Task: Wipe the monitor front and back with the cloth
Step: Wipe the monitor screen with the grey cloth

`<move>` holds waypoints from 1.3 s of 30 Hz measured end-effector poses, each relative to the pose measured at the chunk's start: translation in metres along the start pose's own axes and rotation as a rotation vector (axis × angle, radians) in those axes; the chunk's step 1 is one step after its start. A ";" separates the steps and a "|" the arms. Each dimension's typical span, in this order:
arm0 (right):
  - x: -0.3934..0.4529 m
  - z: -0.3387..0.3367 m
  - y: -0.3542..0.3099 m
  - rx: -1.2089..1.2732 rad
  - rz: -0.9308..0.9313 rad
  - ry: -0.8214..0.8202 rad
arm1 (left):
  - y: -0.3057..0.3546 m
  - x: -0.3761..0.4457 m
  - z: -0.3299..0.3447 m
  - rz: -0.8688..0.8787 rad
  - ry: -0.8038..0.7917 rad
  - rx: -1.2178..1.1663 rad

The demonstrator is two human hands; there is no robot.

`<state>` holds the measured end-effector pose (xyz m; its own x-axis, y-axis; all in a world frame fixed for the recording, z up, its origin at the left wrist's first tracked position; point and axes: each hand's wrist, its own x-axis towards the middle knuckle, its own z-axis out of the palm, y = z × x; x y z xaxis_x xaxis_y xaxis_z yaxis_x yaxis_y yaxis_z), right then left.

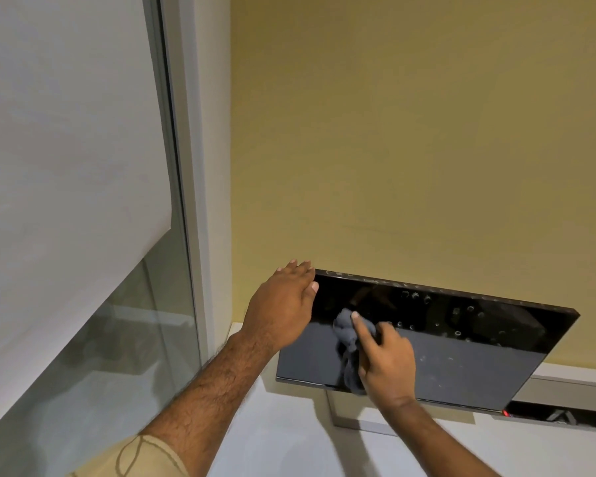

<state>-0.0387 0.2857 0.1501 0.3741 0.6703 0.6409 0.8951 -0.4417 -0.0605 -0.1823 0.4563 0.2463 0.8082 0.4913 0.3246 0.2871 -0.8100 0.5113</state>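
A black monitor (461, 352) stands on a white desk, its dark screen facing me and speckled with small droplets. My left hand (283, 304) holds the screen's upper left corner, fingers over the top edge and thumb on the front. My right hand (386, 356) grips a grey cloth (346, 335) and presses it against the left part of the screen, index finger stretched out along the cloth. The cloth's lower end hangs down to the bottom bezel.
A yellow wall (410, 132) rises close behind the monitor. At the left are a window (117, 339) with a white roller blind (66, 132). The monitor's grey base (344, 418) sits on the white desk (289, 442). A red light (505, 413) glows below the screen's right corner.
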 end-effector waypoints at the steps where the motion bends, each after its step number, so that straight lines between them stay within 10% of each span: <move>1: 0.006 -0.004 0.000 0.015 0.038 0.051 | 0.000 0.000 0.000 -0.002 0.000 0.001; 11: -0.037 0.027 -0.002 -0.125 -0.257 -0.378 | 0.002 -0.003 -0.001 -0.007 0.025 0.000; 22: 0.036 -0.025 -0.018 0.105 0.064 0.245 | 0.000 -0.002 0.002 0.000 0.032 -0.005; 29: 0.002 0.014 -0.031 -0.135 -0.266 -0.133 | 0.000 -0.003 -0.001 0.007 0.036 0.003; 39: 0.052 -0.040 -0.022 0.147 -0.013 0.232 | -0.002 -0.004 0.003 0.001 0.047 0.016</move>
<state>-0.0490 0.3060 0.2154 0.3119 0.5131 0.7996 0.9315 -0.3310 -0.1510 -0.1845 0.4550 0.2421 0.7837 0.5045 0.3623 0.2948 -0.8155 0.4981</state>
